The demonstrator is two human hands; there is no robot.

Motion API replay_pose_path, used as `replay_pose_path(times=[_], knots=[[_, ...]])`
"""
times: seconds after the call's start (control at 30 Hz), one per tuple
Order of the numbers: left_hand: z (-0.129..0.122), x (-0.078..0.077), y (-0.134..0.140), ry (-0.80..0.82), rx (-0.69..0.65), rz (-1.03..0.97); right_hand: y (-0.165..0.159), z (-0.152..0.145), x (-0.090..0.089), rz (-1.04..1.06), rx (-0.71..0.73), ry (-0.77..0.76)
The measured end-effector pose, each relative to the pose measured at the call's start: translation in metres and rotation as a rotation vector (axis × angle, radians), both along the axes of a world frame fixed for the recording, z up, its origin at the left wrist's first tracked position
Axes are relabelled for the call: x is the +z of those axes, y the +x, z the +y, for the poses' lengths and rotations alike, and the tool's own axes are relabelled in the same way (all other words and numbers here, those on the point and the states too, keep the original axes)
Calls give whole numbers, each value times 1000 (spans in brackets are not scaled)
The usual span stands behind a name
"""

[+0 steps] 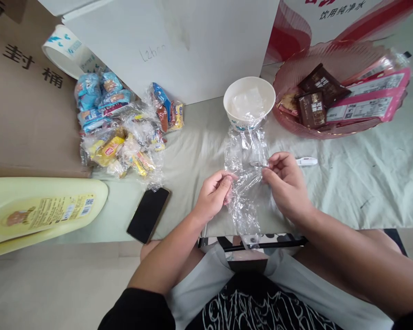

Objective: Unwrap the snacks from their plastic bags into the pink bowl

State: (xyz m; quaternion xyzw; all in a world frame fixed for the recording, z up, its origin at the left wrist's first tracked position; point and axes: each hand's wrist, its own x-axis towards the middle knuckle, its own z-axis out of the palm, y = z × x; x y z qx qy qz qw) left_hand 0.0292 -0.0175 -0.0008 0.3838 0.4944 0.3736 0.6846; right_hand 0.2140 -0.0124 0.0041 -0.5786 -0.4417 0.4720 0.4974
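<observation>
A crinkled strip of clear plastic packaging (244, 197) runs from the paper bowl (240, 123) down over the table's front edge. My left hand (214, 195) is closed, with thumb and forefinger pinching the strip's left side. On the other side, my right hand (286, 185) pinches the plastic at its fingertips. A thin, metallic-looking piece (259, 163) shows at those fingertips; I cannot make out what it is. Just beyond the right hand appears a slim white object (307, 161) with a slot. Inside the bowl lies a translucent wrapped piece (248, 103).
Wrapped snacks (106, 121) are heaped at left, above a black phone (148, 214). A pink glass bowl (285, 123) of packets stands at right. White box (206, 50), cardboard box (30, 128) and yellow bottle (48, 206) border the cloth-covered table (361, 183).
</observation>
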Motion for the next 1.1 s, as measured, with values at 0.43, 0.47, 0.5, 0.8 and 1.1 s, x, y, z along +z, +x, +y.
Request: replay_pose_path(times=[0.43, 0.47, 0.5, 0.8, 1.1], knots=[[-1, 4, 5, 170, -16, 87, -8, -11, 8, -37, 470, -170], [-1, 5, 5, 182, -35, 97, -9, -10, 8, -29, 467, -176], [0, 7, 6, 195, -51, 107, -9, -9, 8, -29, 468, -173], [-1, 6, 2, 221, -35, 182, -4, -10, 3, -71, 452, -145], [0, 6, 3, 184, -68, 147, -6, -9, -2, 463, 346, -261]])
